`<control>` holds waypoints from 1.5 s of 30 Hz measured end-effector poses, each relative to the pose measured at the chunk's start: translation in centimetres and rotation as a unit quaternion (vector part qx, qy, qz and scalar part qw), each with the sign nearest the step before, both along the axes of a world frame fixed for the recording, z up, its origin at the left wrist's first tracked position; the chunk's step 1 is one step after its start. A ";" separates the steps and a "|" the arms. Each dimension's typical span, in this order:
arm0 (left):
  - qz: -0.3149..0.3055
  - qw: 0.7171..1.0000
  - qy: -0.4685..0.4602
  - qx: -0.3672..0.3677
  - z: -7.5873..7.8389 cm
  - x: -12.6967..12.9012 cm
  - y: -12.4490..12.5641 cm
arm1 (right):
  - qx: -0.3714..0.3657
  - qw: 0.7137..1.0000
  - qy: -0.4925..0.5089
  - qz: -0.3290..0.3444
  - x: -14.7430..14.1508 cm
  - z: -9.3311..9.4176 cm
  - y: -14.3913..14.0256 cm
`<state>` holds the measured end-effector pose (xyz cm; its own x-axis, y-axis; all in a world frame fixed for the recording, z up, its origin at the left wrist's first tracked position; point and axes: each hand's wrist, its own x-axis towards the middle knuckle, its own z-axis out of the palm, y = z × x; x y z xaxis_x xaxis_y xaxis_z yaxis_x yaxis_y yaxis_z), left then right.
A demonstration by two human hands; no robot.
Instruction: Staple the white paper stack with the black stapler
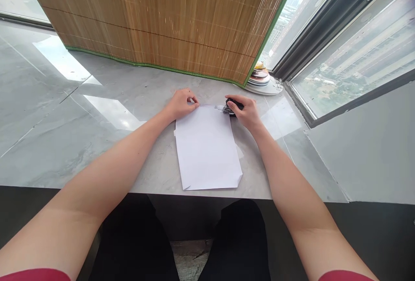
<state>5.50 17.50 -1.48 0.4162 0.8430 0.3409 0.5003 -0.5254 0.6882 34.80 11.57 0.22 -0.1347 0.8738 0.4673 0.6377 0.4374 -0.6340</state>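
White paper (207, 151), seemingly several sheets, lies flat on the grey marbled ledge in front of me, with its lower corners slightly creased. At its upper left corner, my left hand (182, 103) is closed, thumb and fingertips pinching the edge. My right hand (248, 111) is wrapped round a small black stapler (237, 103) at the upper right corner. The stapler's metal front end points left over the paper's top edge. Whether its jaws are pressed together, I cannot make out. A small white tab (174, 133) sticks out at the paper's left side.
A bamboo blind (155, 17) with green edging hangs down to the ledge (97, 142) behind the paper. Stacked plate-like discs (259, 80) stand at the blind's right corner. Dark window frames (324, 21) and a pale wall (366, 147) border the right side.
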 end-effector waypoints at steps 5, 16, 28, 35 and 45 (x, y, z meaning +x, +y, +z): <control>-0.007 1.000 -0.005 0.002 -0.1 0.0 0.1 | 0.000 1.000 -0.003 0.000 -0.6 -0.2 0.1; 0.000 1.000 -0.016 0.004 -0.2 0.1 0.3 | 0.006 0.999 -0.046 -0.005 -1.3 -0.1 -0.1; 0.001 1.000 -0.024 -0.009 0.0 0.2 0.1 | 0.011 0.998 -0.067 -0.012 -1.6 -0.2 -0.1; 0.010 1.000 -0.007 -0.011 0.6 0.3 -0.6 | 0.006 0.993 -0.113 -0.027 -1.7 -0.1 -0.2; 0.010 1.000 -0.008 -0.009 0.5 0.3 -0.4 | -0.012 0.990 -0.138 -0.039 -2.1 0.2 -0.5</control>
<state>5.75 17.12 -0.99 0.3941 0.8569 0.3322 0.4989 -0.5030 0.7057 32.72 11.11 0.40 -0.1860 0.8970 0.4010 0.8198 0.3667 -0.4399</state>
